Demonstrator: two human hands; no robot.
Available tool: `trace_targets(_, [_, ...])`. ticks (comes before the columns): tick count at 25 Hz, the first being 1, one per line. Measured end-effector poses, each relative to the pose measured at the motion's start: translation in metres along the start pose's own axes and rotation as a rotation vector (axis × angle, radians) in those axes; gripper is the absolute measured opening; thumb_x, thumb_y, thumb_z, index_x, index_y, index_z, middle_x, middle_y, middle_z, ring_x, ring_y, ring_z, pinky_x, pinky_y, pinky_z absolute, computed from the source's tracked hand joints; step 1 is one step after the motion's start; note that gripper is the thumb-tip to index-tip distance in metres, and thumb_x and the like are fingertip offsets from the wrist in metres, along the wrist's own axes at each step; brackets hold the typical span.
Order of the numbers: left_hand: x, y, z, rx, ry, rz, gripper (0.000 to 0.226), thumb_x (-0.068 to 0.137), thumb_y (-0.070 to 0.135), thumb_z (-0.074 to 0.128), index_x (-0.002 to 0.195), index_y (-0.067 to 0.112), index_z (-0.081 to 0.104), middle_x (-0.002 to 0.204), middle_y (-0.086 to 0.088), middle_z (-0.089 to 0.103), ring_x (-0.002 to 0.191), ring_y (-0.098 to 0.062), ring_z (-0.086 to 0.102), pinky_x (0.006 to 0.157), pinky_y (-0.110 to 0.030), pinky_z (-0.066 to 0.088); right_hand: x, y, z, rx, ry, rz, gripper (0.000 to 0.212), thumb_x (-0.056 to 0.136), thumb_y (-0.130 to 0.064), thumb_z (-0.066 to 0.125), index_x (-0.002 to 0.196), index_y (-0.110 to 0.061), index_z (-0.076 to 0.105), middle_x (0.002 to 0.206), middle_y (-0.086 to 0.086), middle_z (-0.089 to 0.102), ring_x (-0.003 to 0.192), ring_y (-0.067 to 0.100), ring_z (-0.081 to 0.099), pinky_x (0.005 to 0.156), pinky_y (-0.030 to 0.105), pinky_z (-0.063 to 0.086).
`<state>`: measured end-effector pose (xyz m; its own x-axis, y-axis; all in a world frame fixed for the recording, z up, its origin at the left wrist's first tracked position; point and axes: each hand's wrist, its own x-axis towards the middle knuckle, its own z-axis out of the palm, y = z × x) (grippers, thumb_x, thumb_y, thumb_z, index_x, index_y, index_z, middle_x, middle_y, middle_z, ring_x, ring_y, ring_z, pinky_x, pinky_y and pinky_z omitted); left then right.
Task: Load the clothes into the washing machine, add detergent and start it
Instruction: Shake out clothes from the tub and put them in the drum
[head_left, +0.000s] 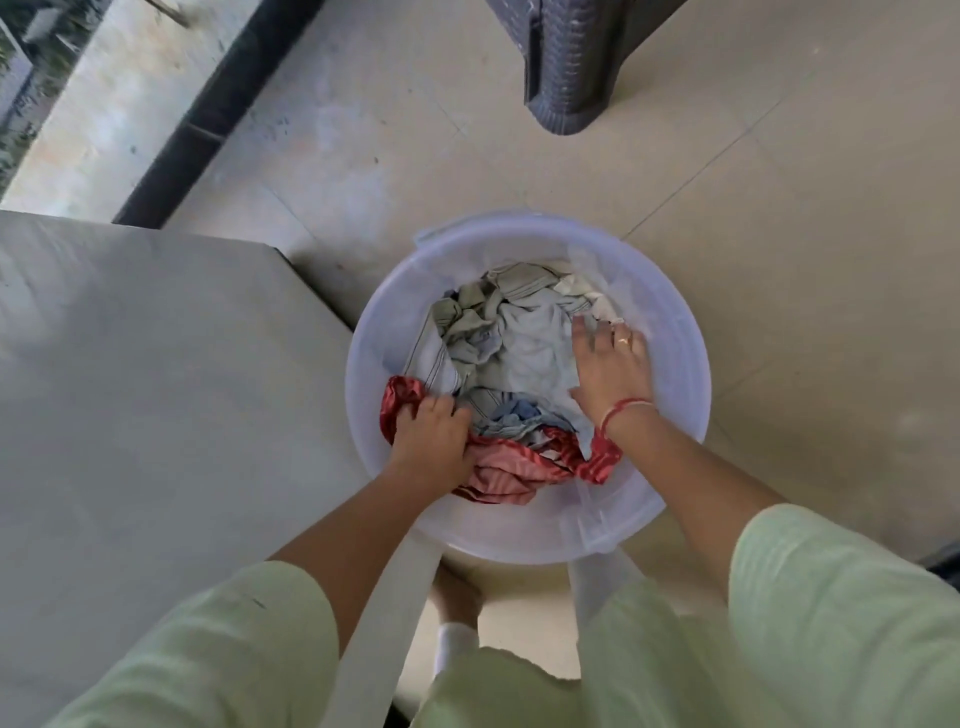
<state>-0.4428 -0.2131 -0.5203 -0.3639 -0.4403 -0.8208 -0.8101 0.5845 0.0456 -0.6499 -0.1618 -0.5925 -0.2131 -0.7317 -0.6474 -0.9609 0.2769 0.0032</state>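
Soft, even daylight, brightest toward 10 o'clock, where the outdoor ground (119, 93) washes out. Shadows are faint. Everything is slightly smeared, perhaps from motion; the clothes (524, 353) at centre read sharpest, the sleeve (841, 623) toward 5 o'clock softest. Edges bow.

Tub (680, 364): on the floor (779, 208), right of the flat-topped surface (130, 389).
Clothes (519, 353): in the tub.
Left hand (428, 434): on clothes, near-left side.
Right hand (610, 369): on clothes, right side.
Woven chair leg (566, 67): behind tub, well apart.

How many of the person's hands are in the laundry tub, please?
2. The left hand grips the red cloth at the near left; the right hand rests on pale clothes at the right.
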Motion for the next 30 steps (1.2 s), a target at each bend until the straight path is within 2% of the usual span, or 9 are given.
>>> trace_targets(3, [0.002, -0.009, -0.009, 0.065, 0.317, 0.032, 0.043, 0.076, 0.027, 0.064, 0.115, 0.014, 0.054, 0.131, -0.014, 0.051, 0.127, -0.033, 0.042, 0.101, -0.052, 0.032, 0.012, -0.003, -0.022, -0.001, 0.069, -0.018, 0.03, 0.086, -0.008, 0.048, 0.115, -0.013, 0.056, 0.112, 0.012, 0.059, 0.107, 0.031, 0.052, 0.089, 0.038, 0.037])
trace_targets(7, [0.012, -0.022, -0.034, 0.24, 0.563, 0.046, 0.052, 0.077, 0.014, 0.05, 0.129, 0.016, 0.05, 0.147, -0.018, 0.036, 0.139, -0.038, 0.025, 0.109, -0.063, 0.008, 0.003, -0.009, -0.028, 0.037, 0.083, -0.103, 0.033, 0.084, -0.004, 0.047, 0.113, -0.014, 0.059, 0.117, 0.011, 0.057, 0.112, 0.031, 0.05, 0.095, 0.043, 0.037])
trace_targets(10, [0.023, -0.021, -0.056, 0.331, 0.608, 0.051, 0.072, 0.081, 0.009, 0.039, 0.149, 0.023, 0.02, 0.156, -0.015, 0.003, 0.143, -0.036, -0.002, 0.108, -0.066, -0.007, 0.007, -0.023, -0.014, 0.126, 0.133, -0.239, 0.065, 0.081, -0.015, 0.062, 0.139, -0.013, 0.034, 0.141, 0.016, 0.037, 0.13, 0.034, 0.037, 0.109, 0.046, 0.03])
trace_targets(12, [0.031, -0.022, -0.066, 0.316, 0.586, -0.056, 0.088, 0.081, 0.01, 0.049, 0.15, 0.024, -0.004, 0.155, -0.014, -0.014, 0.144, -0.037, -0.01, 0.109, -0.066, -0.001, 0.031, -0.034, -0.008, 0.186, 0.0, -0.149, 0.095, 0.077, -0.03, 0.07, 0.147, -0.014, 0.007, 0.15, 0.016, 0.022, 0.137, 0.036, 0.025, 0.113, 0.052, 0.019])
trace_targets(14, [0.035, -0.023, -0.067, 0.284, 0.516, -0.096, 0.099, 0.084, 0.019, 0.056, 0.147, 0.024, -0.019, 0.151, -0.012, -0.027, 0.143, -0.037, -0.017, 0.111, -0.062, 0.006, 0.056, -0.04, -0.002, 0.135, -0.011, -0.003, 0.107, 0.07, -0.035, 0.075, 0.147, -0.014, 0.005, 0.144, 0.014, 0.034, 0.13, 0.035, 0.034, 0.108, 0.056, 0.021])
trace_targets(19, [0.034, -0.021, -0.069, 0.216, 0.447, -0.087, 0.108, 0.078, 0.026, 0.063, 0.146, 0.026, -0.021, 0.149, -0.011, -0.035, 0.143, -0.039, -0.015, 0.112, -0.06, 0.008, 0.069, -0.04, -0.014, 0.036, 0.14, -0.19, 0.035, 0.086, -0.005, 0.049, 0.119, -0.016, 0.049, 0.116, 0.011, 0.056, 0.102, 0.029, 0.057, 0.09, 0.041, 0.036])
trace_targets(25, [0.015, -0.022, -0.105, -0.005, 0.284, -0.031, 0.093, 0.085, 0.003, 0.046, 0.147, 0.029, -0.017, 0.155, -0.003, -0.027, 0.145, -0.031, -0.013, 0.116, -0.055, 0.013, -0.048, -0.029, -0.055, 0.281, 0.3, -0.249, 0.041, 0.057, -0.014, 0.08, 0.092, -0.022, 0.061, 0.088, 0.002, 0.057, 0.077, 0.026, 0.058, 0.072, 0.039, 0.047])
trace_targets(28, [0.007, -0.029, -0.126, -0.102, 0.181, 0.003, 0.084, 0.088, -0.002, 0.039, 0.15, 0.03, -0.007, 0.157, 0.001, -0.02, 0.146, -0.029, -0.006, 0.116, -0.051, 0.016, -0.103, -0.013, -0.079, 0.653, 0.378, -0.204, 0.027, 0.066, -0.001, 0.072, 0.084, -0.015, 0.059, 0.1, 0.004, 0.051, 0.081, 0.017, 0.053, 0.068, 0.039, 0.053])
trace_targets(30, [-0.003, -0.033, -0.137, -0.149, 0.12, -0.058, 0.075, 0.09, 0.006, 0.043, 0.15, 0.03, 0.005, 0.159, -0.002, -0.009, 0.146, -0.028, 0.001, 0.116, -0.053, 0.012, -0.128, -0.005, -0.109, 0.865, 0.468, -0.201, 0.019, 0.071, 0.001, 0.064, 0.08, -0.013, 0.056, 0.118, 0.007, 0.05, 0.096, 0.011, 0.05, 0.081, 0.032, 0.052])
